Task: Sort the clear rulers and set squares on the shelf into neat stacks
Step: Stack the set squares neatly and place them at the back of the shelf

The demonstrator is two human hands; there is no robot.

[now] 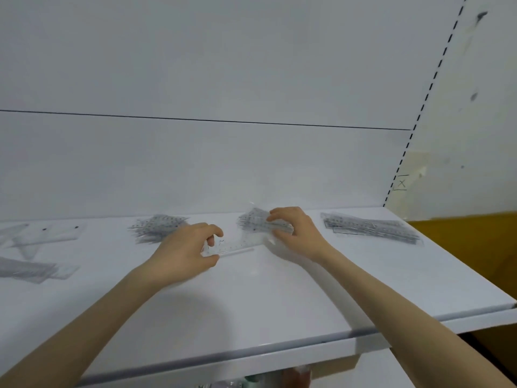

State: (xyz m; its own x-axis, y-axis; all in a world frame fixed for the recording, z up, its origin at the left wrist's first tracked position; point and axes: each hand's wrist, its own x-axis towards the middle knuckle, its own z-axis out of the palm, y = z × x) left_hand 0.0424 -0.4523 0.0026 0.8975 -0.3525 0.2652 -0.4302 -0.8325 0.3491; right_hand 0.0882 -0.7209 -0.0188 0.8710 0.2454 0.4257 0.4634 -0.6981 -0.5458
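A white shelf (279, 298) is running along a white back panel (195, 163), with clear piles lying across it. The left hand (181, 253) is pinching the left end of a single clear ruler (233, 245) between thumb and curled fingers. Its long axis is pointing rightward at the ruler stack (253, 221), which the right hand (296, 233), the nearer one, is gripping with bent fingers and thumb.

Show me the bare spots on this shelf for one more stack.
Free: the front of the shelf between the forearms, and the right front corner before the far-right stack. Crowded: the back row, where the left hand pinches a ruler and the right hand holds the middle pile.
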